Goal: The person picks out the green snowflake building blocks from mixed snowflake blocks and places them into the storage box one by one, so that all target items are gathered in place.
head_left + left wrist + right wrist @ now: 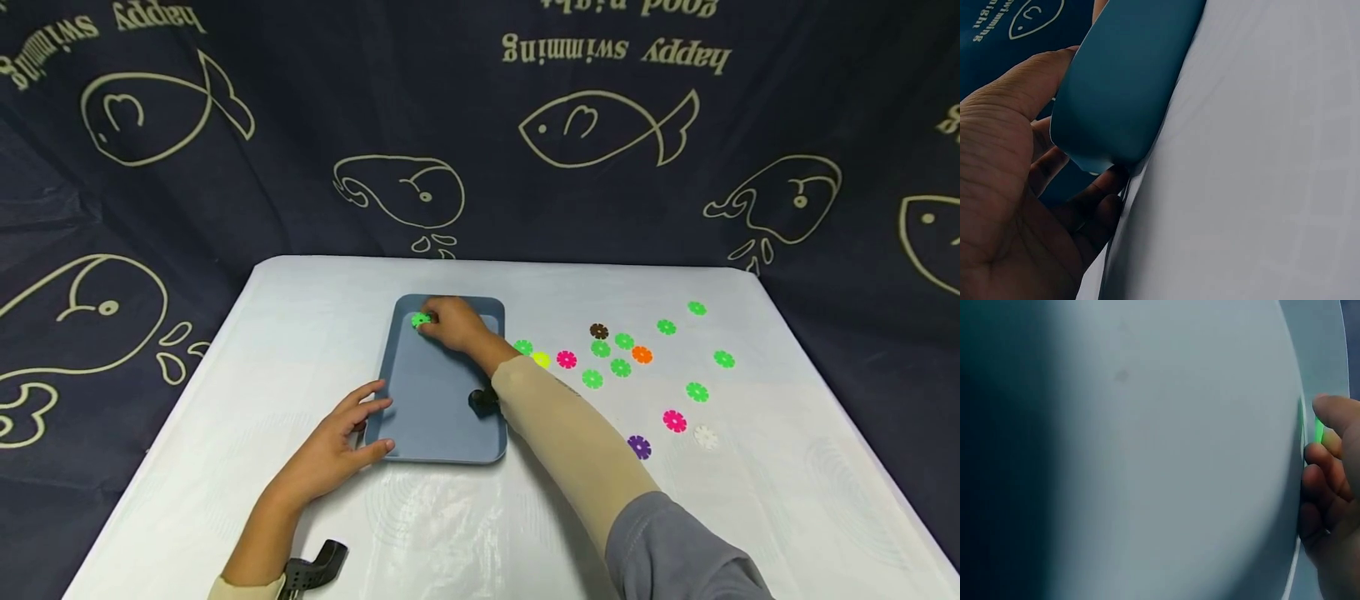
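**Pinching a green disc at the far end of a tray, loads more on the table**

So nearest me there's a black wrist device [313,567] strapped on by the left hand [333,450]. That hand's fingers are spread and relaxed, touching the left rim of a blue-grey tray [442,400], thumb down by the near corner. Over on the right side of the white table [187,467], the closest pieces are a purple disc [639,447], a white disc [706,437] and a pink disc [674,421]. Bunch of green ones further up, plus an orange disc [642,355] and a brown disc [598,331]. The right hand [453,323] reaches across the tray, thumb and finger pinching a green disc [420,320] in its far left corner. Behind everything hangs a dark blue cloth [300,83] with fish and whale outlines.
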Demonstrator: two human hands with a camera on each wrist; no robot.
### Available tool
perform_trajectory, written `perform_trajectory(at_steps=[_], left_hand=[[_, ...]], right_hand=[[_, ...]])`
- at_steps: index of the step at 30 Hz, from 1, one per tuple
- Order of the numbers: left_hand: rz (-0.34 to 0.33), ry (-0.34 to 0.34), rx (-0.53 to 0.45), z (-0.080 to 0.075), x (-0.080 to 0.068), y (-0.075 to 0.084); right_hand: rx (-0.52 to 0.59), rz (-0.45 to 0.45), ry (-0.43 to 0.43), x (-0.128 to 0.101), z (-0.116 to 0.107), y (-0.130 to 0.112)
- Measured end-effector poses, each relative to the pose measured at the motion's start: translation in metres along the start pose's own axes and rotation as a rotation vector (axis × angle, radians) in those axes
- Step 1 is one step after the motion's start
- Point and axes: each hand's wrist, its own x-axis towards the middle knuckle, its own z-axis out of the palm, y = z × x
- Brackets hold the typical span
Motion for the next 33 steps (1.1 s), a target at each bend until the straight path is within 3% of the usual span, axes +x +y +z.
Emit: perform_trajectory(at_steps=[33], left_hand=[[-0.015,-0.005,-0.019,-0.0008,-0.0006,0.0027]], right_hand=[[0.026,0.004,-0.005,-0.0033,-0.0026,-0.0007]])
